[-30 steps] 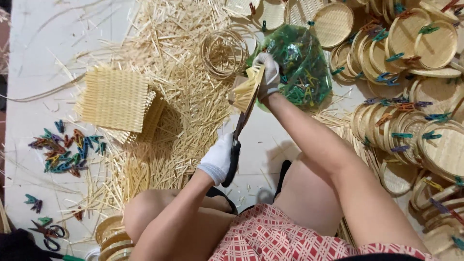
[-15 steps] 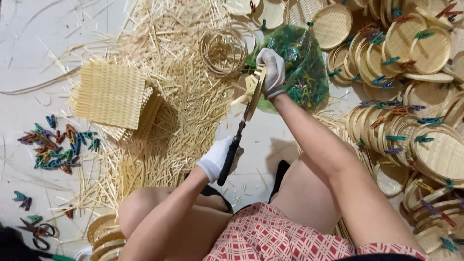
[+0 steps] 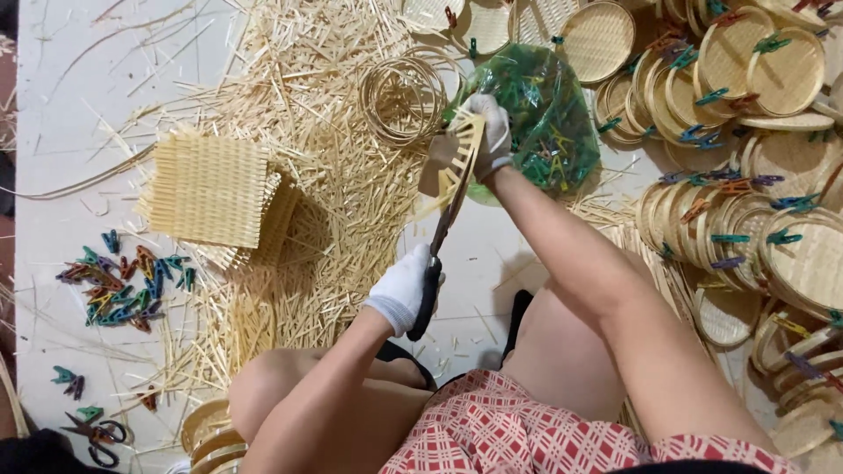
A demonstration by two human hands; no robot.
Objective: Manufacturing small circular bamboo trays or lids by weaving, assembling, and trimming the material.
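White floor (image 3: 70,79) serves as the work surface, littered with pale bamboo offcuts (image 3: 334,202).

Left hand (image 3: 402,288), white-gloved, is closed around the dark handles of a pair of shears (image 3: 436,254); the blades run up and away toward the far hand.

Right hand (image 3: 492,132), also gloved, grips a small woven bamboo piece (image 3: 452,162) with loose strip ends fanning out at its edge. It is held off the floor, in front of a green bag of clips (image 3: 540,114).

Step in hand, as judged: trimming the stray ends off the woven piece, the blades meeting its near edge. Next cut likely calls for turning the piece in the right hand so the untrimmed ends face the blades.

Left: stack of square woven mats (image 3: 211,189), a scatter of coloured clips (image 3: 118,285). Right: stacked round trays (image 3: 773,237), many with clips on their rims. Far: coiled bamboo rings (image 3: 404,92).
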